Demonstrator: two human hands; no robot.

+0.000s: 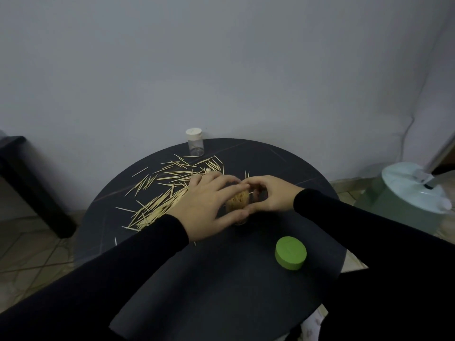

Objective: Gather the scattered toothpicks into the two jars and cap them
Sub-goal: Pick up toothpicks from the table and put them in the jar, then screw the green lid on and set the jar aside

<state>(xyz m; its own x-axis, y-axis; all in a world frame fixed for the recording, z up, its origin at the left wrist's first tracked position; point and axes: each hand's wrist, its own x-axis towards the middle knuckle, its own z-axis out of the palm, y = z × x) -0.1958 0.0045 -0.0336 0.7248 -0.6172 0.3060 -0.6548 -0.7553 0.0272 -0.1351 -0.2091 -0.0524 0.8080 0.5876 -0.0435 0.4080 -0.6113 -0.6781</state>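
Toothpicks (157,193) spread left; hands (209,203) cup jar (237,201).

No readable text, label, brand, number or sign is showing anywhere. The green lid (290,253) at about five o'clock on the table is showing only a faint raised mark on its top, too blurred to read, and the white cap (193,133) of the small jar at twelve o'clock is showing nothing legible either.
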